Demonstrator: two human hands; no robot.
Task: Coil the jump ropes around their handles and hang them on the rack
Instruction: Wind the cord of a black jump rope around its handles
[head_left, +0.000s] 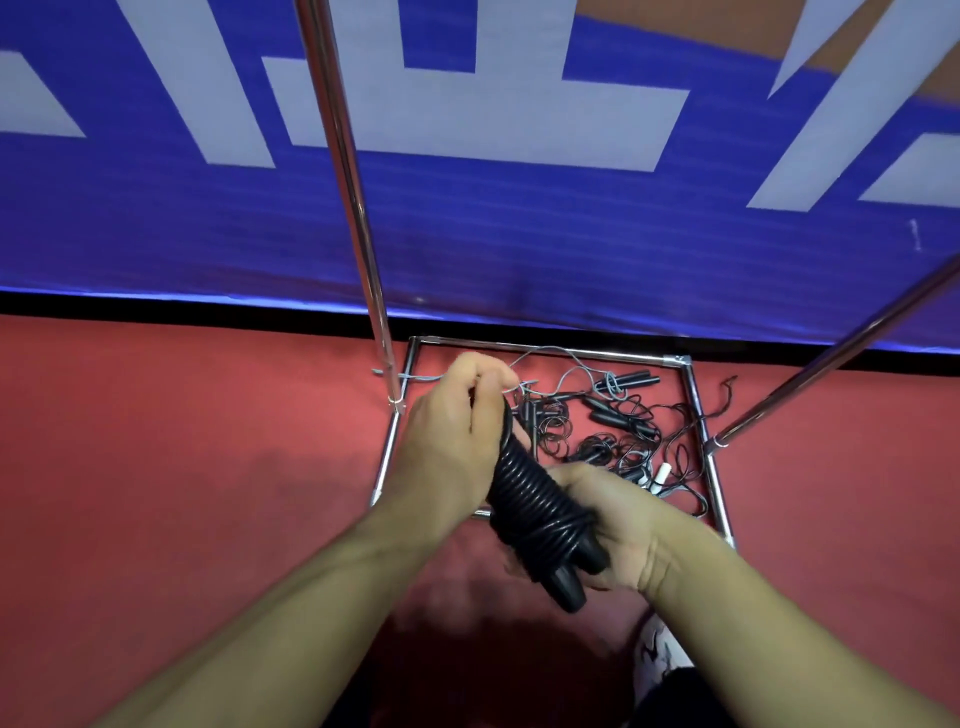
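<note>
A black jump rope (537, 506) is wound in tight coils round its two black handles, whose ends stick out at the lower right. My right hand (618, 519) grips the lower part of the bundle from underneath. My left hand (457, 441) is curled round its upper end, fingers closed over the top. Below the hands, several loose black jump ropes (613, 431) lie tangled on the floor inside the rack's base frame, along with a grey cord (566, 364).
The chrome rack has a square base frame (696, 405) on the red floor, a left upright pole (353, 208) and a slanting right pole (841, 358). A blue banner with white shapes (519, 234) hangs behind. A white shoe (662, 649) shows at the bottom.
</note>
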